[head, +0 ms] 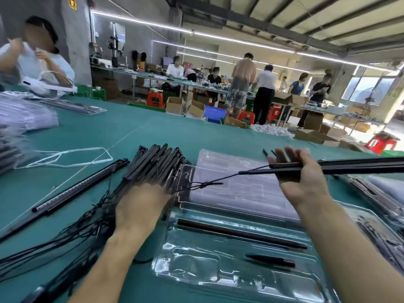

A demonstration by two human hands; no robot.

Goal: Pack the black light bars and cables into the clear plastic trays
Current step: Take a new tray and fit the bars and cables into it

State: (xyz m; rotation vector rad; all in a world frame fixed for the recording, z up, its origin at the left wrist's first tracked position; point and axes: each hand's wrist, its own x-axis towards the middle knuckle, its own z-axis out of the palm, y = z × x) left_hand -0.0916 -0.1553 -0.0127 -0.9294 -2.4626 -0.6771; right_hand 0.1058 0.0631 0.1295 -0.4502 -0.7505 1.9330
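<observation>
Gripping the raised bars (341,168) near their left end, the right hand (306,182) had its fingers curled round them and held them roughly level above the table (153,132), over the tray stack (240,193). A cable (227,176) trailed from the bars' end down and left toward the stack's edge. The left hand (140,206) lay blurred on the bar pile (157,165); whether its fingers held anything could not be told. Nearest the person sat an open tray (196,265), with one bar (240,235) in a long slot and a short black piece (271,261) in a nearer slot. A loose bar (80,186) lay slanted left of the pile, with tangled cables (65,232) beside it. Filled trays (380,193) lay at the right, a white cord (72,158) at the left.
</observation>
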